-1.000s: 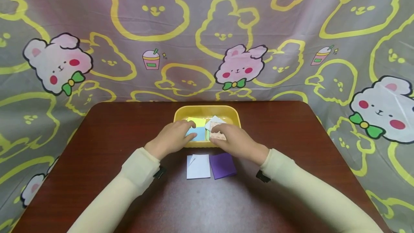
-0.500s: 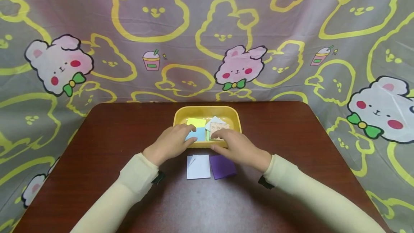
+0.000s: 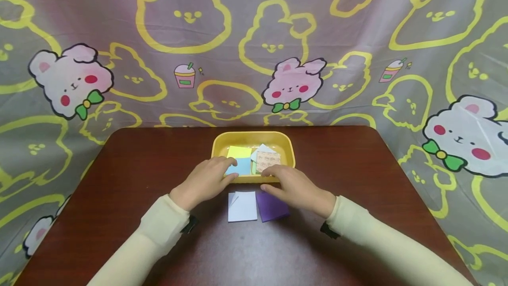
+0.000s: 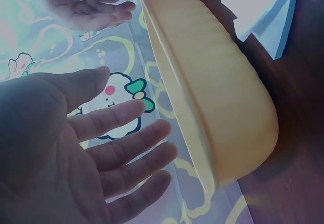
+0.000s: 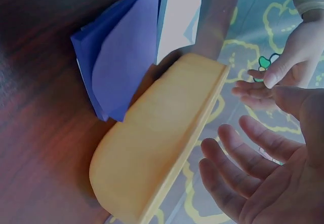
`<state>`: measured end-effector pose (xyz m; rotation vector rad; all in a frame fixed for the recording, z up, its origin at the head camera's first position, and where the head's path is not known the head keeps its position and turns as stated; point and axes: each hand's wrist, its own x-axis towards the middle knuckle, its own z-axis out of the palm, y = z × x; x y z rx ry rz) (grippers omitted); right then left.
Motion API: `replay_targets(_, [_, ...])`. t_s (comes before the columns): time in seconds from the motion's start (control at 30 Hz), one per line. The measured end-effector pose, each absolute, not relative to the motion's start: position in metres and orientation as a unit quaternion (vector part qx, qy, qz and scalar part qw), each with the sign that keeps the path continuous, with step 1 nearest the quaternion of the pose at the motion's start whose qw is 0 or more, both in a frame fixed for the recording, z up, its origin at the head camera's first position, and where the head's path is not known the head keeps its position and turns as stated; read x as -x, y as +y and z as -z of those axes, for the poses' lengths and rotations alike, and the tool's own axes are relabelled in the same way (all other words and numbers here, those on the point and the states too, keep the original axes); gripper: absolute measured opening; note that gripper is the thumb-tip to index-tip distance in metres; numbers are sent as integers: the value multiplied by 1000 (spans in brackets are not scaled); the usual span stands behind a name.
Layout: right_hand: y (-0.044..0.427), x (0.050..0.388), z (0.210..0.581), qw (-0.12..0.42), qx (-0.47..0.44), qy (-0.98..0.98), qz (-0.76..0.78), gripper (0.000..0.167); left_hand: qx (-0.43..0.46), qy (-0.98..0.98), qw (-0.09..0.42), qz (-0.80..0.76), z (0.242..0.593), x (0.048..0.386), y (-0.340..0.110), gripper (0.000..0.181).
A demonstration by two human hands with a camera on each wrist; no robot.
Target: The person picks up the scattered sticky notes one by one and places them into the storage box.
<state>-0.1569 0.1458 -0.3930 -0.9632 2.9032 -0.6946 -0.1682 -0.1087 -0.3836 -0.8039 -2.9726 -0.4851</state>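
Observation:
A yellow plastic tray [image 3: 254, 135] stands near the table's far edge. In its left part lie a yellow paper pad [image 3: 239, 151] and a blue one [image 3: 242, 166]; in its right part, a patterned beige pad [image 3: 268, 160] overlaps a white one [image 3: 263, 148]. My left hand [image 3: 204, 180] hovers at the tray's near left edge, fingers spread and holding nothing. By the near right edge my right hand [image 3: 299, 189] is likewise relaxed, with nothing in it. Below it, partly covered in the head view, lies a purple pad [image 5: 124, 57]. Beside that sits a white pad [image 3: 242, 206].
The brown table [image 3: 158, 153] has rounded far corners. A grey curtain [image 3: 238, 34] printed with cartoon rabbits hangs right behind it and along both sides. Green shows under the beige pad in the tray.
Both hands have drawn back from over the tray toward its near edge, the right one further, uncovering the beige pad. The pads have stayed in place.

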Motion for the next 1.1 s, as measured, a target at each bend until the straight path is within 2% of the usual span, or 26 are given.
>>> replay_targets(0.4, [149, 149, 409, 1, 325, 920, 219, 32, 271, -947, 29, 168, 392, 160, -109, 34])
replay_targets(1.1, [153, 154, 431, 20, 332, 919, 214, 28, 283, -942, 19, 182, 396, 150, -101, 30])
